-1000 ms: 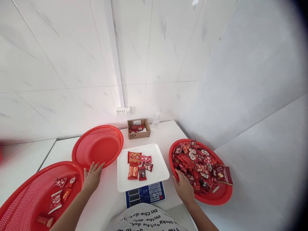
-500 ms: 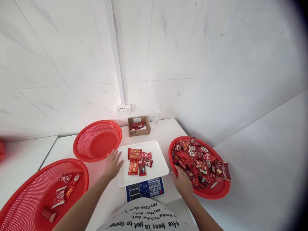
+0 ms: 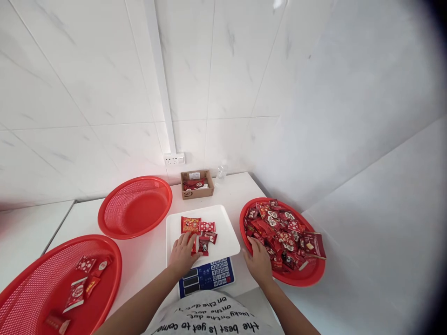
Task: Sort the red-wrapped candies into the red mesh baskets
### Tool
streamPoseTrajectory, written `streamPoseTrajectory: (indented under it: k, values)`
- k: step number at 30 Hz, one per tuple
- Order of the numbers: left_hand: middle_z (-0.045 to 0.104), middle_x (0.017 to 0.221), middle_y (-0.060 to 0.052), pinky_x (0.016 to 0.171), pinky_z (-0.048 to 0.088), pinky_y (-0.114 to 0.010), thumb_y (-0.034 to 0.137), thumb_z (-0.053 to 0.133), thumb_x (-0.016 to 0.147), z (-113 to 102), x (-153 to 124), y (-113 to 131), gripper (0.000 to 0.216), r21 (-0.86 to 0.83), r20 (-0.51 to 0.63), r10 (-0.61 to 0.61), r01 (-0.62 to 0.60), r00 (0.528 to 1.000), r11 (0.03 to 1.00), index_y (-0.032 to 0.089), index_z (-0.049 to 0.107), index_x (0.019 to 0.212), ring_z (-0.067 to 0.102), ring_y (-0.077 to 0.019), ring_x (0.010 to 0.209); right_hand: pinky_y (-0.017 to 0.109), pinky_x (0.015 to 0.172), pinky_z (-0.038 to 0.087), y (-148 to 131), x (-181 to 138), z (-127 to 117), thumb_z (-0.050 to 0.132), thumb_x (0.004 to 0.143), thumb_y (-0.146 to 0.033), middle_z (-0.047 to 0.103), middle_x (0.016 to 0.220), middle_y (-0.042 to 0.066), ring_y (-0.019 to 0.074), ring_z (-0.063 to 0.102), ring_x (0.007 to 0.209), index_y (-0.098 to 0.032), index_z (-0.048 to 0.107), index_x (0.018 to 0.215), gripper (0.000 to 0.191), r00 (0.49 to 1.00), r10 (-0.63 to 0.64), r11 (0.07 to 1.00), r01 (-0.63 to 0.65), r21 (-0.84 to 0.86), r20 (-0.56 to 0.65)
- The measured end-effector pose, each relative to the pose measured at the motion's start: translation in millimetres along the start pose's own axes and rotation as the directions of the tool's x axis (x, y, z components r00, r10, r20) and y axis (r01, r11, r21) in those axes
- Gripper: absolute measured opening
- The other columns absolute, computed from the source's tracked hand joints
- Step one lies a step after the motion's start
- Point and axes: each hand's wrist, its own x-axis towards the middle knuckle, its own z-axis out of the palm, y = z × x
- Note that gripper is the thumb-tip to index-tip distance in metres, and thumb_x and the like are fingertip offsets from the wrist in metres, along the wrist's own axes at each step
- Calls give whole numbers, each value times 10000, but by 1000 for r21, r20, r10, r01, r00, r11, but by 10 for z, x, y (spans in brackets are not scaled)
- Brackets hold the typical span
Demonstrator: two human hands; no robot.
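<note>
My left hand (image 3: 184, 255) rests over the left packets on a white scale tray (image 3: 226, 237), fingers apart and curved. It partly covers one red snack packet (image 3: 193, 245); whether it grips that packet is not clear. Around it on the tray lie a large red-orange packet (image 3: 190, 224), a polka-dot packet (image 3: 207, 226) and two small dark red packets, one of them a dark red candy (image 3: 203, 245). At the right, my right hand (image 3: 259, 263) holds the near-left rim of a red basket (image 3: 307, 280) heaped with red-wrapped snacks (image 3: 279, 232), its thumb outside the rim.
The scale's blue keypad panel (image 3: 206, 278) shows below the tray. A red basket (image 3: 104, 239) with several packets stands at front left; another red basket (image 3: 139, 211) is behind it. A cardboard box (image 3: 197, 191) with red packets and a clear plastic item (image 3: 222, 170) stand near the wall.
My left hand has moved right, from the tray's left edge onto the packets. My right hand stays at the full basket's rim. The view has shifted slightly.
</note>
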Motion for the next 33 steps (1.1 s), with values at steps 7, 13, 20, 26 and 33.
streamPoseTrajectory:
  k: [7,13,20,26,33]
  values:
    - [409,1339,-92,950,357,-357,142,476,761,-110,17,88,512,-44,77,-95,99,993,994,205,446,1268,399,-245,1182,410,1040,271,-709,271,44,439,839,-381,401,1367,115,247,340,1264,-199,467,1271,470,918,-345,939,337,74,196]
    - [406,1344,-109,959,354,-380,-32,400,659,-118,25,85,565,-82,114,-60,70,992,994,188,519,1166,387,-245,1213,448,1061,186,-1100,522,229,528,796,-360,277,1453,89,276,174,1347,-254,379,1337,571,834,-382,919,387,71,397]
    - [453,1303,-103,1003,342,-349,0,355,734,-153,80,-28,497,-534,-41,-218,163,975,830,187,489,1174,440,-209,1197,398,975,305,-1171,510,197,487,824,-268,385,1369,111,258,353,1233,-236,462,1265,443,885,-344,936,351,35,313]
    - [582,1114,-64,728,498,-304,102,419,740,-213,54,49,473,-921,218,-421,328,880,210,253,432,1187,605,-175,885,341,912,368,-1240,315,103,547,791,-387,551,1163,77,230,460,1086,-228,528,1192,432,763,-514,856,488,172,392]
    - [615,1000,-34,615,481,-252,87,456,705,-368,-37,146,530,-873,487,-374,434,789,-221,272,438,1201,588,-110,689,335,907,378,-1266,269,170,414,815,-126,589,1115,97,209,513,1052,-184,546,1115,333,821,-385,916,283,284,422]
